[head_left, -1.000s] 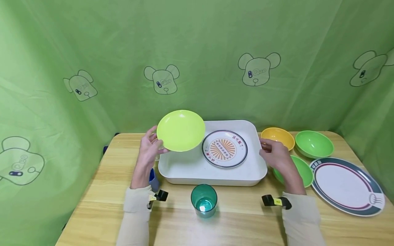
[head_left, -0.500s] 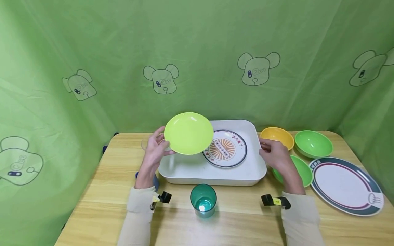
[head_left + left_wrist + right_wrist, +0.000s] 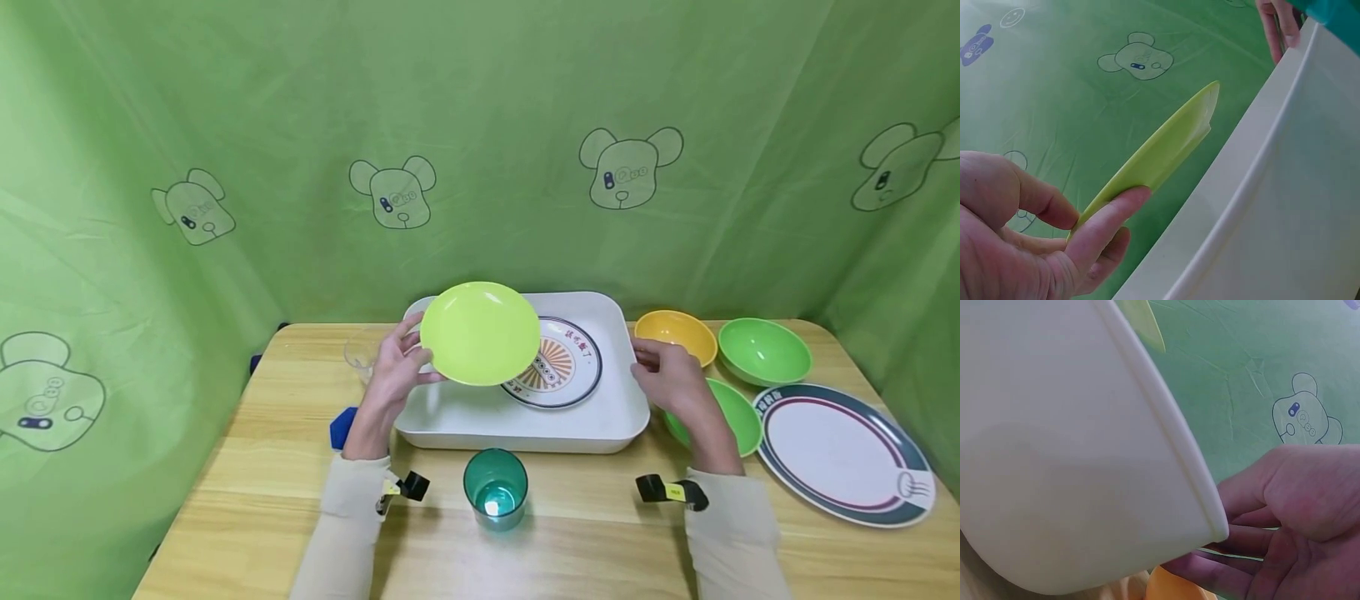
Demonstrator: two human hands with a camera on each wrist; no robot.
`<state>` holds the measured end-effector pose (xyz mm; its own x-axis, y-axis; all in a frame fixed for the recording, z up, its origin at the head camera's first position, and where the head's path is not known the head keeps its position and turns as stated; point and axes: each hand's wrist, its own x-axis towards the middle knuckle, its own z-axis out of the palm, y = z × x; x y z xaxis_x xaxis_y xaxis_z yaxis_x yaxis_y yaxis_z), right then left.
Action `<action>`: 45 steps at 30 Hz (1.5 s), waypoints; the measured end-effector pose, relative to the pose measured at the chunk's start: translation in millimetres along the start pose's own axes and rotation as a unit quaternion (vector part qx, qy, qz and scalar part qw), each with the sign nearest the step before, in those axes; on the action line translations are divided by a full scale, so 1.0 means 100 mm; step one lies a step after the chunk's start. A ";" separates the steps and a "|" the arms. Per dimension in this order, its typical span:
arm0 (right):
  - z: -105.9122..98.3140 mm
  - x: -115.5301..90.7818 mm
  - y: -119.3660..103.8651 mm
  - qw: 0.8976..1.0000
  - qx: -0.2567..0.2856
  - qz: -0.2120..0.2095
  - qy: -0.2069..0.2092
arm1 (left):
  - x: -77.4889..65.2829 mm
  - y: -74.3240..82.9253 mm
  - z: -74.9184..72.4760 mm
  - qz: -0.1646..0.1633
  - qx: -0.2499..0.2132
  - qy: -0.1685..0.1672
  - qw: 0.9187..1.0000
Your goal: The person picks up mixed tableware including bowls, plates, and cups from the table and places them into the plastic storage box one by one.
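My left hand (image 3: 395, 367) pinches a yellow-green plate (image 3: 480, 333) by its left edge, thumb on one face and fingers on the other. In the left wrist view the plate (image 3: 1154, 150) appears almost edge-on, beside the rim of the white tray (image 3: 1254, 181). The plate is held over the left part of the white tray (image 3: 457, 421) and overlaps a printed round plate (image 3: 577, 375) lying inside. At the tray's right end, my right hand (image 3: 670, 377) holds the rim. In the right wrist view its thumb and fingers (image 3: 1210, 572) lie on either side of the tray corner.
A teal cup (image 3: 497, 490) stands in front of the tray. To the right are an orange bowl (image 3: 678, 333), a green bowl (image 3: 765, 352), another green bowl (image 3: 738, 417) and an oval plate (image 3: 840, 454). Left lie a clear glass item (image 3: 358, 350) and a blue object (image 3: 342, 427).
My left hand has carried the yellow-green plate to the right and slightly toward me, covering more of the printed plate. My right hand has stayed at the tray's right end.
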<state>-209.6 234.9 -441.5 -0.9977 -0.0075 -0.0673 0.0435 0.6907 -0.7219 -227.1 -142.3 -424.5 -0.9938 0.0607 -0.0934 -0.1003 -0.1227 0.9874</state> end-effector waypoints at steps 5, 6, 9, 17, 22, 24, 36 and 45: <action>0.01 0.01 0.00 1.000 0.001 -0.002 0.004 | 0.01 -0.04 0.02 0.001 0.001 -0.008 1.000; 0.01 0.01 0.00 1.000 0.001 -0.002 0.004 | 0.01 -0.04 0.02 0.001 0.000 -0.008 1.000; 0.00 0.00 -0.01 1.000 0.001 -0.011 0.010 | 0.01 -0.06 0.03 0.001 -0.002 -0.007 1.000; -0.03 -0.08 -0.18 0.998 0.038 -0.021 0.047 | 0.01 -0.05 0.06 0.002 -0.003 -0.014 1.000; 0.01 -0.13 -0.33 0.994 0.050 -0.054 0.077 | 0.01 -0.04 0.09 0.005 -0.016 -0.029 0.999; 0.04 -0.14 -0.38 0.992 0.052 -0.069 0.091 | 0.01 -0.04 0.11 0.006 -0.021 -0.033 0.999; 0.30 -0.16 -0.63 0.993 0.087 -0.078 0.026 | -0.01 -0.05 0.22 0.015 -0.022 -0.049 0.998; 0.38 -0.15 -0.67 0.988 0.146 -0.056 -0.006 | -0.04 -0.06 0.27 0.022 -0.011 -0.063 0.998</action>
<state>-195.4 161.5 -418.1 -0.9965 -0.0818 0.0175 -0.0524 0.4470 -0.8930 -221.1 -115.5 -426.2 -0.9835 0.1783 -0.0312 -0.0585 -0.1497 0.9870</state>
